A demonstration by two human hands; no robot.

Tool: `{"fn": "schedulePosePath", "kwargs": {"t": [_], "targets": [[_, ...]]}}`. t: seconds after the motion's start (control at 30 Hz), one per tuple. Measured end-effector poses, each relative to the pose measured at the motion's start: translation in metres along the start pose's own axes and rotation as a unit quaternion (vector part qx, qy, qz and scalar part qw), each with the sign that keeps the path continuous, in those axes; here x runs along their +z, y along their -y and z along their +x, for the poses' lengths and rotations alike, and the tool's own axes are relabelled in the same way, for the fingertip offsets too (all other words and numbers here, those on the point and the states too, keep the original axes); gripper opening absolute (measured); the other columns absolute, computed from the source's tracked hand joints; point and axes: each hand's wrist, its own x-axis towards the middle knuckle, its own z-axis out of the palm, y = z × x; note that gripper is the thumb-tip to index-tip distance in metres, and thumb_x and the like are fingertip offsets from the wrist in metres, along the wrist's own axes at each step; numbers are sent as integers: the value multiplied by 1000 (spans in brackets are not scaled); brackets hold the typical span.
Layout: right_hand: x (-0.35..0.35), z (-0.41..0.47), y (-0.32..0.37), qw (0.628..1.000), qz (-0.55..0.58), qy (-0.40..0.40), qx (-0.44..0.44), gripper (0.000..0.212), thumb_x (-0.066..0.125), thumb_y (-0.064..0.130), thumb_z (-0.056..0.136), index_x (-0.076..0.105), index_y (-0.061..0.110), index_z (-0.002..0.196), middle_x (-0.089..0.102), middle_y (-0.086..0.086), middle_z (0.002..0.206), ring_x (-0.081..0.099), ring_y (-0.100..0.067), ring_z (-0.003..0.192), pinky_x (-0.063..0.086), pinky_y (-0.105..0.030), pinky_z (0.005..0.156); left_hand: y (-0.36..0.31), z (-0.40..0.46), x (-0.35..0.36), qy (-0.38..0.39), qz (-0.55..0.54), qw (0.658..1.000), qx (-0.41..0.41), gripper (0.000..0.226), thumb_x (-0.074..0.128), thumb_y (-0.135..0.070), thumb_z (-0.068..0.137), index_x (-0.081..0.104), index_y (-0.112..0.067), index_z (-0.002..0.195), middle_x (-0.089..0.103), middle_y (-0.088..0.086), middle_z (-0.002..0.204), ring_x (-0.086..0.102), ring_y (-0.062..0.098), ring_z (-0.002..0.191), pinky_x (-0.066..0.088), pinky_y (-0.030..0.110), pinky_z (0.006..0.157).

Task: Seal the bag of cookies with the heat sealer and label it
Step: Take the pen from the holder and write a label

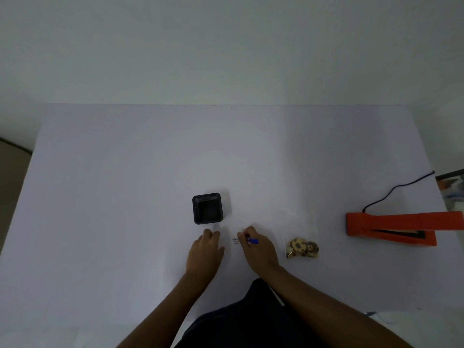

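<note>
Gripping a blue pen (253, 241), the right hand (258, 249) is seen with fingers curled round the barrel; the pen's long axis runs roughly left-right, blue cap end to the right, tip end hidden under the fingers toward the label (235, 241). The label is a small white slip with dark print, flat on the white table (125, 172), between the two hands, just left of the right fingertips; whether the pen tip touches it cannot be told. The left hand (207, 249) is laid flat on the table, fingers straight and together, holding nothing, pointing away from the person toward a black square container (207, 208) that stands just beyond its fingertips, apart from them. The bag of cookies (302, 243) is laid flat to the right of the right hand, near but not touched; clear plastic, cookies bunched at the near end, long axis running near-to-far. Whether its far end is open or closed cannot be told. The orange heat sealer (391, 228) is placed well to the right, long axis left-right, running off the right edge, arm raised slightly above the base. A black cord (396, 188) is run from its rear toward the table's right edge.
</note>
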Motion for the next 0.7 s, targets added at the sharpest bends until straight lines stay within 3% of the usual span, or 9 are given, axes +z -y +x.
{"fn": "schedulePosePath", "kwargs": {"t": [0.1, 0.17, 0.27, 0.33, 0.43, 0.57, 0.7], "targets": [[-3, 0, 4, 1000, 8, 7, -5, 28, 48, 43, 101, 54, 21, 85, 61, 4, 67, 59, -9, 61, 52, -31, 57, 10, -5, 2, 18, -15, 999, -26, 49, 60, -33, 96, 45, -14, 139, 53, 10, 126, 60, 20, 106, 52, 28, 90], [-5, 0, 6, 1000, 16, 11, -9, 26, 49, 41, 101, 54, 21, 86, 61, 4, 71, 59, -8, 65, 52, -29, 59, 14, -5, 2, 30, -34, 998, -36, 42, 59, -29, 97, 50, -12, 134, 54, 12, 121, 62, 22, 100, 54, 29, 86], [-12, -1, 9, 999, 46, 14, -17, 21, 51, 38, 101, 55, 23, 86, 62, 4, 75, 60, -9, 70, 54, -31, 64, 20, -3, 3, 29, -37, 998, -36, 18, 52, -21, 101, 63, -8, 108, 64, 11, 104, 65, 21, 82, 52, 25, 73], [-21, -3, 15, 997, 77, 3, -27, 17, 55, 31, 100, 58, 21, 86, 63, 5, 76, 61, -10, 71, 55, -32, 66, 21, -2, 1, 17, -48, 998, -44, 18, 52, -17, 101, 66, -6, 96, 68, 11, 96, 64, 20, 77, 49, 23, 69], [-38, -6, 32, 992, 120, -16, -38, 13, 60, 24, 98, 62, 17, 87, 64, 5, 78, 61, -6, 72, 51, -20, 66, 18, 0, -6, 10, -67, 996, -53, 17, 57, -21, 98, 65, -7, 105, 68, 10, 103, 66, 21, 85, 51, 24, 76], [-48, -10, 45, 987, 156, -23, -26, 15, 60, 24, 98, 64, 15, 86, 64, 6, 73, 58, -2, 66, 48, -16, 63, 18, -6, -3, 54, -62, 994, -69, 61, 66, -44, 89, 43, -14, 137, 55, 8, 129, 63, 24, 107, 52, 30, 87], [-44, -16, 47, 988, 156, 5, -17, 17, 58, 26, 99, 63, 15, 86, 63, 11, 71, 60, -1, 67, 47, -14, 63, 27, -17, 14, 126, -29, 988, -79, 83, 76, -43, 79, 31, -18, 144, 39, 13, 139, 61, 28, 110, 55, 34, 89]]}}
